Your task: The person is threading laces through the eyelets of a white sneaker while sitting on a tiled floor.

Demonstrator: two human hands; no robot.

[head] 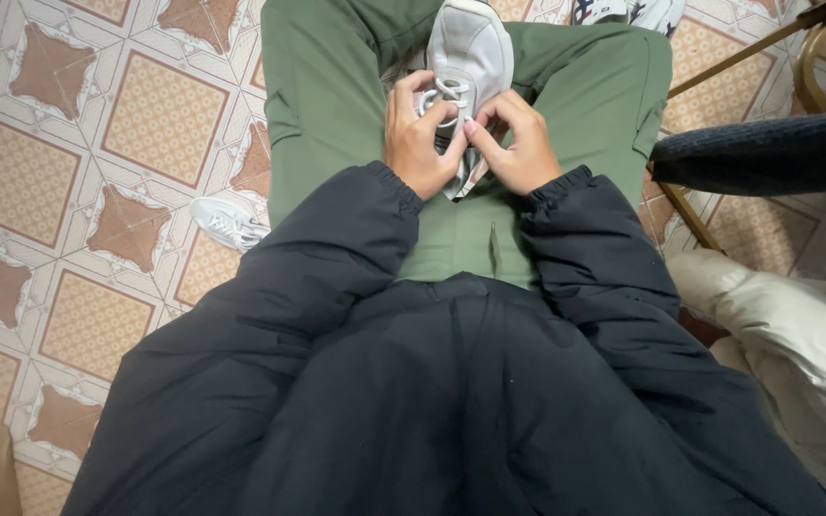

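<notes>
A light grey sneaker (470, 48) lies toe-away on my lap, between my thighs in green trousers (336, 105). My left hand (417, 139) and my right hand (518, 143) meet over its near end, each pinching the white laces (448, 93) with fingertips close together. Both wrists come out of black puffy jacket sleeves (336, 248). The heel end of the sneaker is hidden under my hands.
A second light sneaker (227, 222) lies on the patterned tile floor (78, 143) at my left. Another pair of shoes (628, 10) shows at the top edge. A dark sleeve (767, 153), a wooden frame (815, 48) and a cream cushion (795, 325) are at the right.
</notes>
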